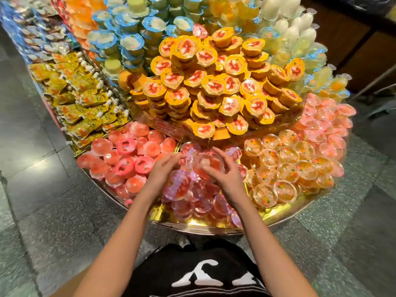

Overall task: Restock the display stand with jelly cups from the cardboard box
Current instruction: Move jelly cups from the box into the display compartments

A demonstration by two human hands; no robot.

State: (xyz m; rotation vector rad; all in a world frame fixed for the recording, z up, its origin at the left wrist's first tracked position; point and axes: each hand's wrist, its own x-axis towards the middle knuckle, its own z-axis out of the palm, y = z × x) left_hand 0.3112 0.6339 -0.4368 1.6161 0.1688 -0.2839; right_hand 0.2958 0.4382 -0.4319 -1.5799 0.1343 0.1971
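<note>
- Jelly cup (pixel 211 165): clear tub with red jelly and a pale lump inside, held just above the lower-centre compartment of the display stand (pixel 192 230), between the two hands.
- Right hand (pixel 225 174): fingers curled round the near side of the jelly cup, one finger arched over its far rim; gripping it.
- Left hand (pixel 161 171): fingers straight and pointing right, tips at the cup's left edge; not closed round anything. Whether they touch the cup cannot be told.
- Red cups with purple-pink lids (pixel 182 189): loose heap in the gold-lined compartment under the hands.
- Pink cups (pixel 128 159): compartment to the left, several lying upside down.
- Orange fruit cups (pixel 285 168): clear tubs, compartment to the right.
- Yellow-lidded cups (pixel 214 82): tall mound on the raised tier, centre frame.
- Blue-lidded cups (pixel 128 39): stacked, upper left of centre.
- Yellow pouches (pixel 81 99): rows with white caps, left of frame.
- Floor (pixel 42 211): grey speckled stone around the stand.
- Black garment with white print (pixel 192 273): bottom centre.
</note>
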